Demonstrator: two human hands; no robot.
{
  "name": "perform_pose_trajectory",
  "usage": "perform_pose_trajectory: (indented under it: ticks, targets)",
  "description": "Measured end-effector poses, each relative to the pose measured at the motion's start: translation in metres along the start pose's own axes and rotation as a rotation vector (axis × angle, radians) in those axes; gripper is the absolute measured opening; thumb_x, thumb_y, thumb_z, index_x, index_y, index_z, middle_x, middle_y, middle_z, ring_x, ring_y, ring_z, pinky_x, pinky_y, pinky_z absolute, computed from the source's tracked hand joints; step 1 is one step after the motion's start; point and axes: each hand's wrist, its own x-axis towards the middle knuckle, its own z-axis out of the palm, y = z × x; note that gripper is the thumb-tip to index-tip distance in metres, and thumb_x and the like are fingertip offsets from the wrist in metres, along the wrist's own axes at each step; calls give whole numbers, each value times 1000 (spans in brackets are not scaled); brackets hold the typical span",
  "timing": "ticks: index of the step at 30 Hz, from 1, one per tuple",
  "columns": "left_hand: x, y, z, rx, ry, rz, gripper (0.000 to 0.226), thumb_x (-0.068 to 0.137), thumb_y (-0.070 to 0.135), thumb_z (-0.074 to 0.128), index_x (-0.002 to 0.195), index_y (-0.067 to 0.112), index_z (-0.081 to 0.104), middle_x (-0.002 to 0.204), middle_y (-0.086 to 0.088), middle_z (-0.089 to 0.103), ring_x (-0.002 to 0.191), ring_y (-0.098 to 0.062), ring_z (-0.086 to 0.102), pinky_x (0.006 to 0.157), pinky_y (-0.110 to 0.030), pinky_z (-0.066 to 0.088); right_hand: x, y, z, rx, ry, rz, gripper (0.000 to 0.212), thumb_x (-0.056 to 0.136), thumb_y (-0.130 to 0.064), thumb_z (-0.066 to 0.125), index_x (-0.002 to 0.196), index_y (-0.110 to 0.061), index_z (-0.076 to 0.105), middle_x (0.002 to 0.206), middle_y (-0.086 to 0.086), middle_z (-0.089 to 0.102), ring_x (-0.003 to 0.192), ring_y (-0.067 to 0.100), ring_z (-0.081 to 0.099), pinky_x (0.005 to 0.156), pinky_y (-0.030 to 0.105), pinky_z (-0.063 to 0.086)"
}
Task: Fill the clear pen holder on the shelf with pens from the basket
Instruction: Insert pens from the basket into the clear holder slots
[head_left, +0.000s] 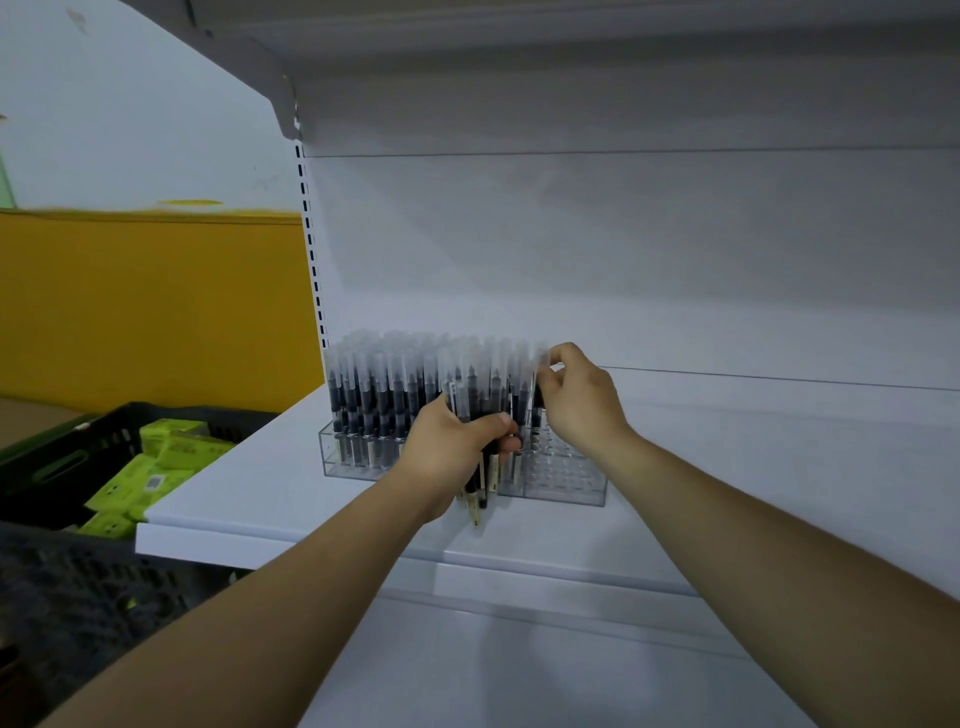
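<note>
Mostly full clear pen holder (567, 477), black pens (379, 387) upright

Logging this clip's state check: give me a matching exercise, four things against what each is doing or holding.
Things: 1 left hand; 2 right hand; 3 pen holder; 4 basket.
States: a pinches one pen's cap; b holds green boxes; c grips a bundle of pens; d right-end holes empty.
Pairs: 1-c, 2-a, 3-d, 4-b.
</note>
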Motion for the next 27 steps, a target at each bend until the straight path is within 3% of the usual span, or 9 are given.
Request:
perform_pose_trajectory:
  ticks: [3,5,9,13,16,18,21,24,27]
  targets:
    - [-1,1,-2,-4,22,-19,33,88,19,68,111,-3,60,77,-10,75,75,-27,69,83,-52,50,-3,-2,-4,7,-7,37,20,99,-28,46,108,-12,54,89,1,58,71,17,54,67,29,42]
    - [-2,2,-2,0,13,-24,41,88,23,69,116,-3,56,76,-9,75,75,-30,58,76,-45,46,-6,-6,-10,68,82,-5,16,98,-25,48,106,-14,56,94,-3,57,86,15,55,74,26,41]
    - [-1,4,1,3,-5,-13,32,89,21,68,109,-1,59,73,-9,74,67,-32,51,61,-39,43,-18,-22,-20,186,125,-107,18,94,-29,55,85,-16,65,82,-6,62,76,6,55,66,17,43]
    - [-2,7,8,0,-30,38,17,88,15,68,100,3,66,72,-11,72,72,-34,62,67,-45,47,-24,-27,-17,175,32,-116,28,90,-34,62,67,-19,60,72,-7,55,65,3,50,57,8,35]
    - [-3,9,11,-9,-39,54,19,89,14,67,105,2,65,78,-12,73,67,-19,70,66,-38,56,-26,-29,-18,199,36,-95,34,92,-33,59,68,-8,59,63,-4,50,59,8,46,58,20,38]
    - [-3,11,11,-3,9,44,21,91,15,65,105,-1,64,72,-6,72,51,-8,63,52,-25,51,-25,-32,-21,248,62,-72,31,95,-33,54,79,-7,60,70,3,59,67,16,56,64,30,47]
    - [2,7,6,-67,87,-30,31,92,15,64,111,-8,57,72,-8,69,62,-16,68,62,-31,58,-18,-30,-26,341,150,-33,22,98,-35,48,81,-22,54,77,6,61,76,30,63,72,50,55]
    - [2,5,1,-52,97,-59,29,94,17,60,112,-4,51,68,-7,61,61,-19,60,61,-30,56,-12,-26,-32,348,184,-21,19,99,-34,47,80,-31,50,71,-2,54,68,22,55,70,54,54]
    - [-1,6,1,-47,80,-63,13,96,14,55,100,2,53,69,-8,54,64,-22,51,57,-30,48,-10,-22,-31,314,160,-5,16,99,-31,47,84,-30,50,68,-3,50,65,20,52,68,55,54]
